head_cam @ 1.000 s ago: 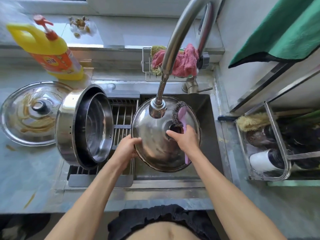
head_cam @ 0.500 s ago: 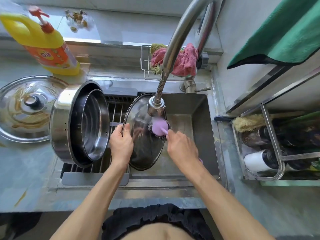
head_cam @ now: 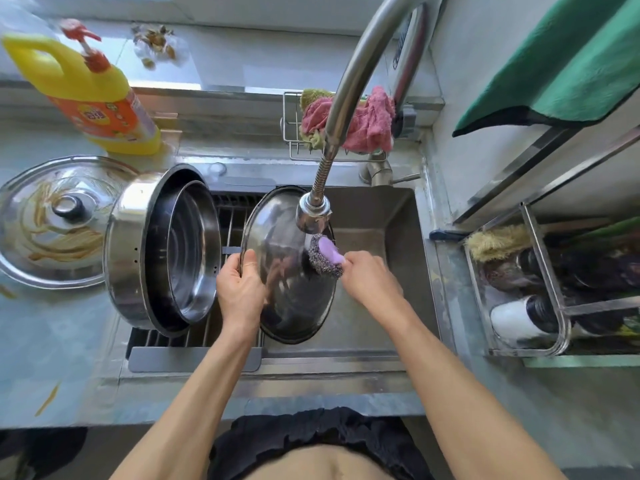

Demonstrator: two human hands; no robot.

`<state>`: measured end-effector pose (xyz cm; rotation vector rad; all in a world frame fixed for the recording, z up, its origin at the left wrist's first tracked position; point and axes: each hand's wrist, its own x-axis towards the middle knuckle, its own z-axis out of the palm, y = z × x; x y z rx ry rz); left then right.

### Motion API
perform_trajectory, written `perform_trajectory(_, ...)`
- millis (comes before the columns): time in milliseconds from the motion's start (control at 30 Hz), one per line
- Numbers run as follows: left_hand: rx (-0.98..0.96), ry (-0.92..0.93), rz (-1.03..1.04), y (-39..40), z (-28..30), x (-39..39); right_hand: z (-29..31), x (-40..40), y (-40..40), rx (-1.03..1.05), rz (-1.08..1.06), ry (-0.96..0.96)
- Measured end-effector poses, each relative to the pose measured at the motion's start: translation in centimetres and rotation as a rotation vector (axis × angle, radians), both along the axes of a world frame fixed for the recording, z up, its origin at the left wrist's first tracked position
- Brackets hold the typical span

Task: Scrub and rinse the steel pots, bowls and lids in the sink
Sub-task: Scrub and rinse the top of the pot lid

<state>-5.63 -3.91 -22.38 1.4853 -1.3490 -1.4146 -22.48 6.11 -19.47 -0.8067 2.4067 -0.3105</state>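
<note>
Left of both hands, a big steel pot [head_cam: 138, 251] lies on its side on the sink rack with a bowl [head_cam: 190, 251] nested inside. Beyond it, a soiled lid [head_cam: 52, 223] rests on the counter. Between the hands, a second lid [head_cam: 287, 271] stands tilted in the sink [head_cam: 381, 216]; the left hand [head_cam: 240, 289] grips its rim. The right hand [head_cam: 370, 280] holds a purple-handled steel scrubber [head_cam: 323, 256] against it, under the faucet head [head_cam: 313, 216].

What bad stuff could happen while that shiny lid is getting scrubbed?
The left hand grips only the rim of the tilted lid, so it might slip and bang into the sink. The big pot lies on its side on the rack; a bump could roll it. The scrubber sits close to the faucet head and may knock it.
</note>
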Motion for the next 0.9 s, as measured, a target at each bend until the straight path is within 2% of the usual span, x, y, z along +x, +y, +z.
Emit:
perform_trajectory(200,0.322,0.201,0.270,-0.4,-1.1,-1.0,-2.5,-0.8,1.0,-0.266,-0.254,-0.230)
perform_trajectory(300,0.484,0.277,0.370,0.1,-1.6,-1.4,-2.8,-0.1,2.1,-0.286,-0.284,-0.201)
perform_trajectory(433,0.528,0.250,0.329,0.9,-2.3,-2.0,-3.4,1.5,3.6,-0.195,-0.139,-0.099)
perform_trajectory(533,0.546,0.225,0.215,1.6,-2.3,-2.5,-3.7,0.8,5.1,-0.146,-0.185,-0.080)
perform_trajectory(700,0.451,0.177,-0.089,2.1,-2.6,-2.0,-1.9,-1.3,5.7,-0.244,-0.408,-0.124)
perform_trajectory(800,0.224,0.056,-0.375,2.7,-2.1,-2.4,-0.7,-2.6,5.4,-0.321,-0.588,-0.252)
perform_trajectory(900,-0.007,-0.082,-0.526,3.8,-1.6,-3.5,0.6,-3.5,5.3,-0.353,-0.691,-0.345)
